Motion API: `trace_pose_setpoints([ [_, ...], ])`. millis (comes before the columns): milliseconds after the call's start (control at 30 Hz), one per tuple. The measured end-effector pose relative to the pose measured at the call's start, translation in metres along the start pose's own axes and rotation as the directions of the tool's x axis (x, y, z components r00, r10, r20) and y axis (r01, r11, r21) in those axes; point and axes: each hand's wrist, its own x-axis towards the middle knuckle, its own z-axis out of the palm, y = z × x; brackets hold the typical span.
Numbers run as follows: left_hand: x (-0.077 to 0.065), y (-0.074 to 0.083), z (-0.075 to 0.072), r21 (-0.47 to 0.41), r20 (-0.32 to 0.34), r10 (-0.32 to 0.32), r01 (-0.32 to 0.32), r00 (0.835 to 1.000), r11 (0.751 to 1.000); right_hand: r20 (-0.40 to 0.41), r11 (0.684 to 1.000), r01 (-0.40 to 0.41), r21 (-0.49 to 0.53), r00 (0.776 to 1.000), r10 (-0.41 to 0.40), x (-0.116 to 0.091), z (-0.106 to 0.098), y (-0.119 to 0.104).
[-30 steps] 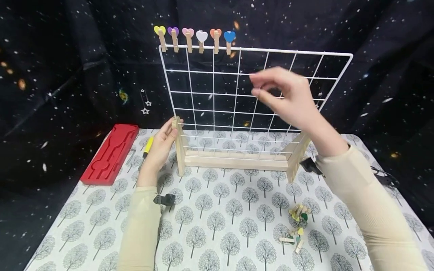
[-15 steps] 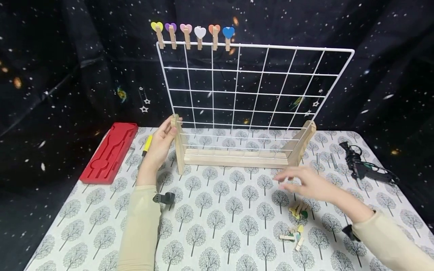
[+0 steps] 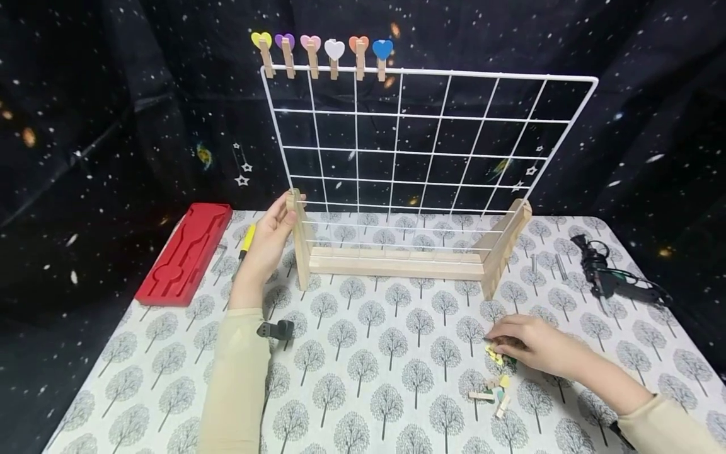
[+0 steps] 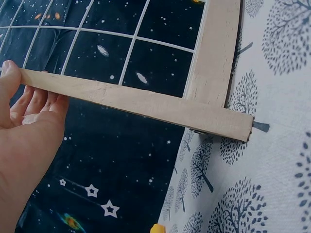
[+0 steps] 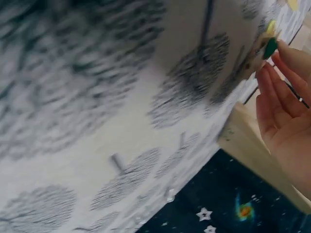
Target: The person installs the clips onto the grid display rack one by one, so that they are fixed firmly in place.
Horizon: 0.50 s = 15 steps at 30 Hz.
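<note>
My left hand (image 3: pixel 266 243) grips the wooden left upright (image 3: pixel 300 246) of a stand holding a white wire grid (image 3: pixel 420 132). The left wrist view shows the thumb on one face of this upright, with fingers behind it. Along the grid's top left stand several heart-topped clothespins, from a yellow one (image 3: pixel 261 50) to a blue one (image 3: pixel 382 55). My right hand (image 3: pixel 539 347) reaches down to a small pile of clothespins (image 3: pixel 495 355), fingertips right at them. In the right wrist view, thumb and fingers meet a green heart (image 5: pixel 270 48); I cannot tell whether they pinch it.
More loose clothespins (image 3: pixel 489 396) lie just nearer. A red tray (image 3: pixel 184 255) and a yellow-handled tool (image 3: pixel 247 239) lie left of the stand. At the right are a black glue gun (image 3: pixel 612 277) and thin clear sticks (image 3: pixel 560 267). A dark starry cloth (image 3: pixel 113 126) hangs behind.
My right hand has come down from in front of the grid to the clothespin pile at the lower right. My left hand keeps its grip on the upright.
</note>
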Motion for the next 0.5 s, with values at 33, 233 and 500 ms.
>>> trace_pose_setpoints([
  [33,0.000,0.000,0.000,0.001,0.001,0.004,-0.004,1.000,1.000,-0.002,1.000,0.014,-0.012,1.000,-0.014,0.002,0.000,-0.001],
  [233,0.000,0.002,-0.001,-0.004,-0.001,-0.001,0.001,1.000,1.000,0.025,0.992,0.067,-0.110,0.998,-0.065,0.015,0.000,-0.005],
  [500,0.000,0.001,-0.001,-0.019,0.001,-0.004,0.004,1.000,1.000,0.237,0.999,-0.038,0.010,0.971,0.034,0.029,-0.001,-0.005],
])
